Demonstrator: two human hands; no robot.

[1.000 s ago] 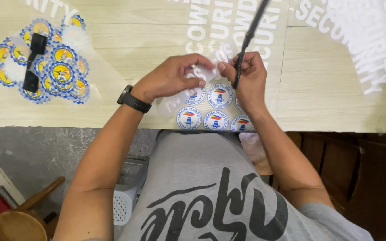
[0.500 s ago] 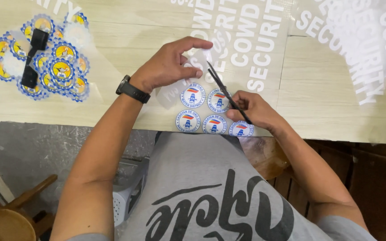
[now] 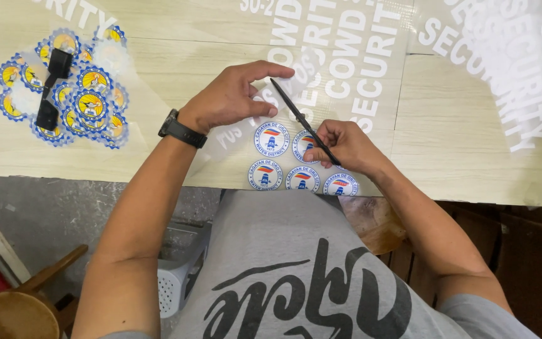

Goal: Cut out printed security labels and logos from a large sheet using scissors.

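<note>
Looking down from your head camera, entries run near to far.

Near floor: a white perforated plastic stool [image 3: 180,285] stands beside your left leg, and a round wooden seat [image 3: 17,314] sits at the lower left corner.

Round stickers: five white discs with blue rims [image 3: 283,164] lie on the clear sheet at the near edge of the table, three in the front row and two behind, close together (some rims touch or nearly so).

Right hand: your right hand [image 3: 345,147] is pinched around a thin black pointed tool [image 3: 302,120]. The fingers are pressed together on its lower end, and its shaft slants up and left toward your other hand. The hand rests over the right-hand stickers.

Left hand: your left hand [image 3: 233,97] is spread, palm down, with fingertips pressing on the clear film just behind the stickers. A black wristwatch [image 3: 182,129] is on that wrist.

Table: a pale wooden table [image 3: 177,50] carries everything.

Left pile: a heap of blue-and-yellow scalloped stickers [image 3: 73,94] lies well apart from your hands, with two small black blocks [image 3: 54,85] on top.

Far sheets: white cut-out lettering on clear film [image 3: 371,44] spreads across the centre and right of the table, beyond both hands.
</note>
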